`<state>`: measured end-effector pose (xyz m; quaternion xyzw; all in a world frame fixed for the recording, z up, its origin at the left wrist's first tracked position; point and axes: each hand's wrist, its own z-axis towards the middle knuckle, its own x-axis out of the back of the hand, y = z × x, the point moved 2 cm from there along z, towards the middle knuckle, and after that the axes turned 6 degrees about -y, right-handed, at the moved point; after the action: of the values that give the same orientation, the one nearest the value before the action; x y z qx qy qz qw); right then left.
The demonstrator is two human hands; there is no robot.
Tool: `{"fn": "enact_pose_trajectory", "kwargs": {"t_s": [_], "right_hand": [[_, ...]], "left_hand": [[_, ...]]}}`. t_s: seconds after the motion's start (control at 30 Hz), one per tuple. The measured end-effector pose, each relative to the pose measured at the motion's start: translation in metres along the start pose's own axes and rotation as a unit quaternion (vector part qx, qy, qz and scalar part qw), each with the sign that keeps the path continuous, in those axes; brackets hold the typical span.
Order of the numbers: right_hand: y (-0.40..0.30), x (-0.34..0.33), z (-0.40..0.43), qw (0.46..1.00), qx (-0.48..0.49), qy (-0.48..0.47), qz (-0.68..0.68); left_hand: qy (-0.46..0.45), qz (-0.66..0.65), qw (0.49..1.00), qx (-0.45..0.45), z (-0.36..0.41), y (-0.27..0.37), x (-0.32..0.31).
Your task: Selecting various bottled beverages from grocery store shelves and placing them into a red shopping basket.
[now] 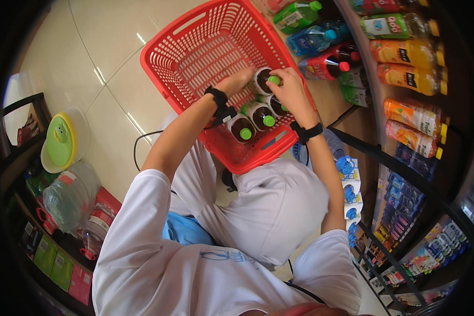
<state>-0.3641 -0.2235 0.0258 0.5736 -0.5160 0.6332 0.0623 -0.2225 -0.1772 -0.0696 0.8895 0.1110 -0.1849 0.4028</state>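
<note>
A red plastic shopping basket (217, 158) stands before my knees. Several dark-drink bottles with green caps stand upright in its near right part, among them a bottle (245, 130) at the near end. My right hand (290, 85) has its thumb and fingers closed on the green cap of the farthest bottle (263, 83). My left hand (239, 81) reaches in from the left, its fingertips beside that same bottle; the far side of the fingers is hidden, so its hold on the bottle cannot be judged. Black straps sit on both wrists.
Shelves of bottled drinks (409, 51) run along the right, with a black metal rail (363, 148) near my right arm. More bottles (312, 39) stand close to the basket's right rim. At the left are a green and yellow plastic tub (61, 138) and wrapped containers (71, 197).
</note>
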Motion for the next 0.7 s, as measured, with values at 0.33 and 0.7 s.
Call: {"fn": "enact_pose_trajectory", "kwargs": {"t_s": [0.33, 0.7], "right_hand": [[0.054, 0.117, -0.109, 0.981, -0.129, 0.027, -0.143], [0.145, 0.145, -0.060, 0.955, -0.268, 0.092, -0.091]], "left_hand": [[0.111, 0.034, 0.992, -0.059, -0.106, -0.004, 0.079], [0.105, 0.176, 0.971, -0.126, -0.138, -0.018, 0.024]]}}
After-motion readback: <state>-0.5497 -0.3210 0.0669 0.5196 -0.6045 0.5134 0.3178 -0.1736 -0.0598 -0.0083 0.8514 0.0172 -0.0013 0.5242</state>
